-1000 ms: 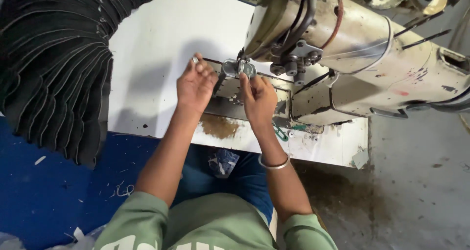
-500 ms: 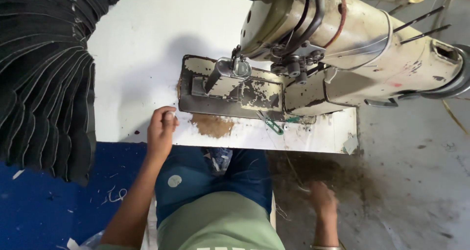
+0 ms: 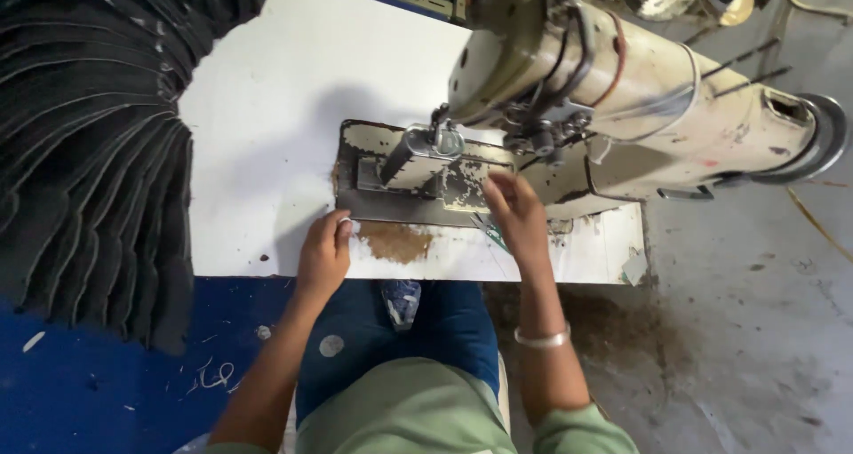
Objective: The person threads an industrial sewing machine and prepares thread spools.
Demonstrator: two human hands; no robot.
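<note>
Left hand: curled on near edge of the white table, pinching something small, unclear what.
Right hand: open fingers touching sewing machine bed plate.
Black fabric stack: fanned, far left.

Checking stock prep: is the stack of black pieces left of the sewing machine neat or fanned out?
Fanned out. The black pieces overlap in a curved spread, edges stepped one past the next, hanging off the white table on its left.

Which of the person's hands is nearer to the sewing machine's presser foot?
The right hand: it rests on the worn metal plate just right of the presser foot. The left hand lies further away, at the table's near edge.
</note>
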